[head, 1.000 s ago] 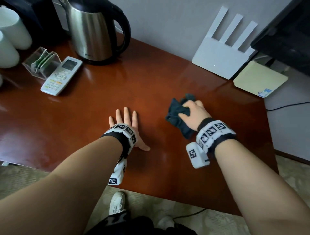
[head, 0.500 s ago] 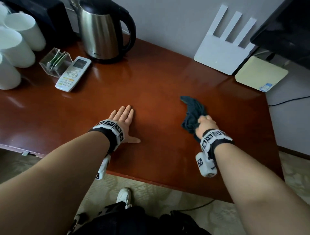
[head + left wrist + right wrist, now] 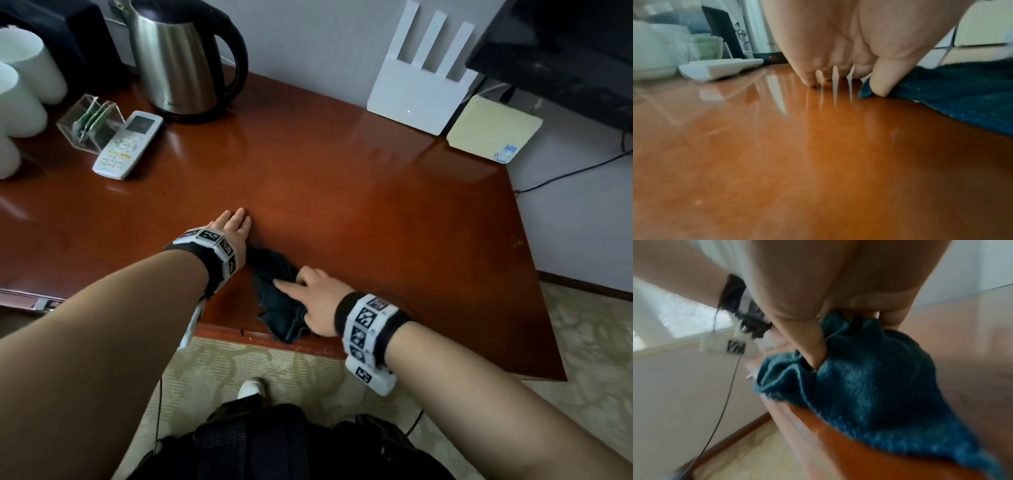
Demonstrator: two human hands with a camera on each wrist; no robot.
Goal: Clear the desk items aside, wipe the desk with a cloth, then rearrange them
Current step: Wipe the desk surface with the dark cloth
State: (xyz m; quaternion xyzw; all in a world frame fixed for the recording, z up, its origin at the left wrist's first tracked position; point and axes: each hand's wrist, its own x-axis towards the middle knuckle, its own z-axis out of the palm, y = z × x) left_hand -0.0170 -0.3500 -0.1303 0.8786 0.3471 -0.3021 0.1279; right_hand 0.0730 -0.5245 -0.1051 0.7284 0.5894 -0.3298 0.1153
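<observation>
A dark blue cloth (image 3: 274, 294) lies bunched on the red-brown desk (image 3: 342, 192), close to its front edge. My right hand (image 3: 315, 301) grips the cloth with curled fingers, the index finger stretched along it. In the right wrist view the thumb digs into the cloth (image 3: 879, 378), which hangs a little over the desk edge. My left hand (image 3: 233, 222) lies flat on the desk just left of the cloth, fingers straight. In the left wrist view the left hand (image 3: 838, 48) touches the edge of the cloth (image 3: 962, 100) with its thumb.
At the back left stand a steel kettle (image 3: 178, 58), a white remote (image 3: 127, 144), a clear holder with green packets (image 3: 90, 121) and white cups (image 3: 20, 89). A white router (image 3: 418, 85), a cream box (image 3: 493, 128) and a dark screen (image 3: 565, 51) sit at the back right.
My right hand has dragged the cloth leftward and toward the front edge, up beside my left wrist. The left hand has stayed flat on the desk.
</observation>
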